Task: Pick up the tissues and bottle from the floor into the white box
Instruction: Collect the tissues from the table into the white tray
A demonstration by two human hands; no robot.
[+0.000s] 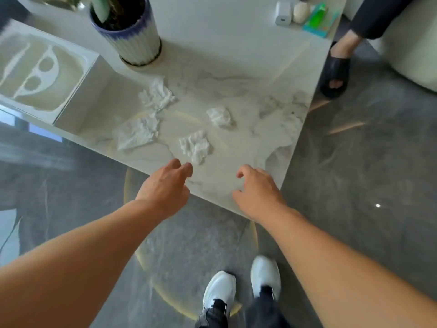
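clear: marble table [236, 67] centre | blocked: plant pot [132, 31] far, white box [78, 91] left

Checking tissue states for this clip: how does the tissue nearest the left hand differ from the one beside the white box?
The nearest tissue is a tight, compact wad; the tissue by the white box is larger, flatter and partly spread. Both are white, crumpled, untouched, and lie on the marble table.

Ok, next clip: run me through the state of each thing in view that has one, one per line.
left hand: open, empty, fingers curled, reaching over the table edge
right hand: open, empty, over the table corner
four tissues: crumpled, lying apart on the marble table, none held
white box: on the table, topped by a moulded insert
plant pot: upright
green tissue pack: lying at the far corner
bottle: not in view
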